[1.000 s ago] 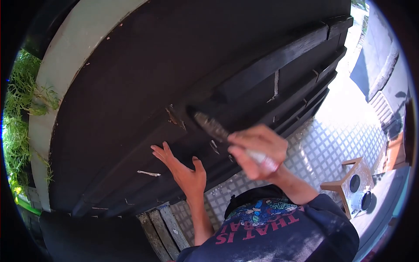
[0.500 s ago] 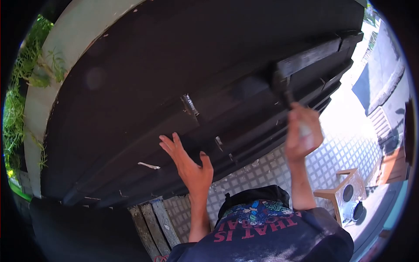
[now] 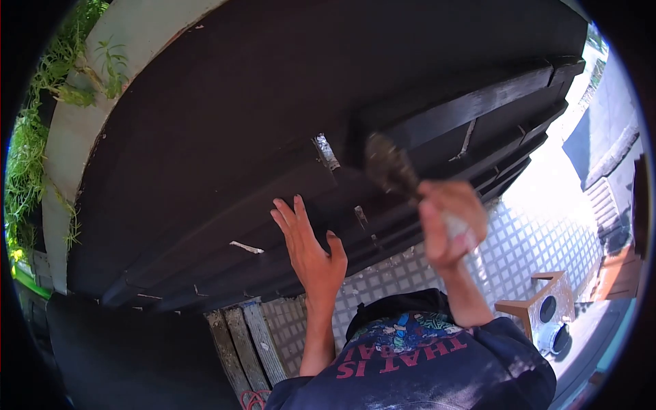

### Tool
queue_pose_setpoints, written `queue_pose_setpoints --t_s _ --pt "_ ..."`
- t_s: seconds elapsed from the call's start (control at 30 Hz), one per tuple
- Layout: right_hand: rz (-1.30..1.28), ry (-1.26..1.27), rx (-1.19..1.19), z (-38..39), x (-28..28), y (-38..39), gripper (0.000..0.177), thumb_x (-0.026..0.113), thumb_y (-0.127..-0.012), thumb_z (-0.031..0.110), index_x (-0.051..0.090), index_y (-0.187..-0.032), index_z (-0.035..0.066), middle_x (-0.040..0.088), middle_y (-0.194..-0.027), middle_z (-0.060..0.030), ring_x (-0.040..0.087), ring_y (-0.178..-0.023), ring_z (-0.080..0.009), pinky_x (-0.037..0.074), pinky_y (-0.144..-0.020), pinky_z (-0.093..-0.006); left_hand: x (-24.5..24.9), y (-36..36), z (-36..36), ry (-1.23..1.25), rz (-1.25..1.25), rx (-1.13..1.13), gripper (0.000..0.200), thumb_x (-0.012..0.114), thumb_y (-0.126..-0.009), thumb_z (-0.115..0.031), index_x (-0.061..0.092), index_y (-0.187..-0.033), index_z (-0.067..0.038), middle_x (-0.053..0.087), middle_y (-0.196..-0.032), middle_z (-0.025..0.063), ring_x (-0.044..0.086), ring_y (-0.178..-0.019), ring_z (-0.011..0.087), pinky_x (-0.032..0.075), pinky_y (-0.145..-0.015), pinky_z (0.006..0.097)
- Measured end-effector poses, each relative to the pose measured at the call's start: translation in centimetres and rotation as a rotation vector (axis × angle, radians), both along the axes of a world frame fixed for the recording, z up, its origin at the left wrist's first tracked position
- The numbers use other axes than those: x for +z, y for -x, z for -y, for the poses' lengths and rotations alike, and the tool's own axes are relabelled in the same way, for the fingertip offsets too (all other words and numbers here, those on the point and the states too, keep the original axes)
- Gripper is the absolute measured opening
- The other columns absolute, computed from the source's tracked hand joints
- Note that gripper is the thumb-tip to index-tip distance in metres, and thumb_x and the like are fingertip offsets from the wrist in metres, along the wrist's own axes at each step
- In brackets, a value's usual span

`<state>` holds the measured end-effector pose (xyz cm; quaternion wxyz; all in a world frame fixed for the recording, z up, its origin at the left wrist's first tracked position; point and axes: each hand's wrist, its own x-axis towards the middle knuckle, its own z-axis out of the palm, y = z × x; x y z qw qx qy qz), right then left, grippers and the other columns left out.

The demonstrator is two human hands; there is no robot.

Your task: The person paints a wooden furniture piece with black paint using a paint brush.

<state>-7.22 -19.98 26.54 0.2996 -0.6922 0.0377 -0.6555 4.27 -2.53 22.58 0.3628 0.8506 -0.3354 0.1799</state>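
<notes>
My right hand (image 3: 454, 222) is wrapped round the handle of a paintbrush (image 3: 391, 162), its dark bristles up against the black slatted surface (image 3: 225, 123); hand and brush are somewhat blurred. My left hand (image 3: 316, 258) lies with fingers spread on or just over the same surface, holding nothing. Between the two, a bare whitish patch (image 3: 326, 152) shows in the black. Smaller pale marks show near my left fingers, one of them a thin white strip (image 3: 247, 247) to their left.
A stool (image 3: 540, 301) with a white container (image 3: 552, 337) on it stands at the lower right. Patterned paving (image 3: 512, 239) lies below. Weathered wooden slats (image 3: 254, 345) are at the bottom, and green plants (image 3: 27, 171) hang over a pale curved edge (image 3: 58, 178) at the left.
My right hand and the paintbrush have moved left along the black surface, toward the whitish patch. The view has shifted slightly; my left hand keeps its spread pose.
</notes>
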Motion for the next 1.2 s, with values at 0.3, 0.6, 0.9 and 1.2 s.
queue_pose_setpoints --t_s 0.3,0.6,0.9,1.2 --pt "0.22 -0.27 -0.456 7.2 -3.4 3.3 0.016 0.067 -0.082 -0.005 0.073 -0.097 -0.006 0.072 -0.094 -0.0181 0.069 -0.08 -0.0295 0.057 -0.07 -0.0367 -0.2 0.1 0.6 0.066 0.0 -0.022 0.09 0.058 -0.079 0.004 0.021 -0.16 -0.008 0.006 -0.167 0.0255 0.003 -0.153 0.0493 0.019 -0.122 0.0537" --pt "0.014 0.131 -0.02 -3.8 -1.6 -2.3 0.016 0.077 -0.076 0.0 0.075 -0.092 0.0 0.071 -0.09 -0.0161 0.071 -0.078 -0.0294 0.059 -0.069 -0.0349 -0.2 -0.2 0.4 -0.007 0.04 -0.01 0.086 0.057 -0.081 0.003 0.021 -0.159 -0.002 0.008 -0.165 0.0309 0.005 -0.15 0.0546 0.024 -0.119 0.0568" --pt "0.101 0.007 -0.123 0.8 -4.3 -0.6 0.015 0.07 -0.086 0.001 0.072 -0.099 -0.004 0.072 -0.095 -0.0196 0.072 -0.086 -0.0306 0.058 -0.075 -0.0365 -0.4 -0.3 0.3 0.006 0.041 -0.004 0.084 0.056 -0.081 0.003 0.024 -0.159 -0.002 0.011 -0.164 0.0312 0.008 -0.15 0.0543 0.026 -0.118 0.0563" --pt "0.082 0.069 -0.279 -0.9 -4.4 -1.4 0.016 0.073 -0.082 0.001 0.074 -0.097 -0.004 0.072 -0.095 -0.0195 0.071 -0.086 -0.0323 0.059 -0.075 -0.0395 -0.9 -0.5 0.5 0.029 0.031 -0.011 0.091 0.058 -0.079 0.005 0.019 -0.16 -0.007 0.006 -0.167 0.0268 0.003 -0.152 0.0507 0.023 -0.12 0.0544"
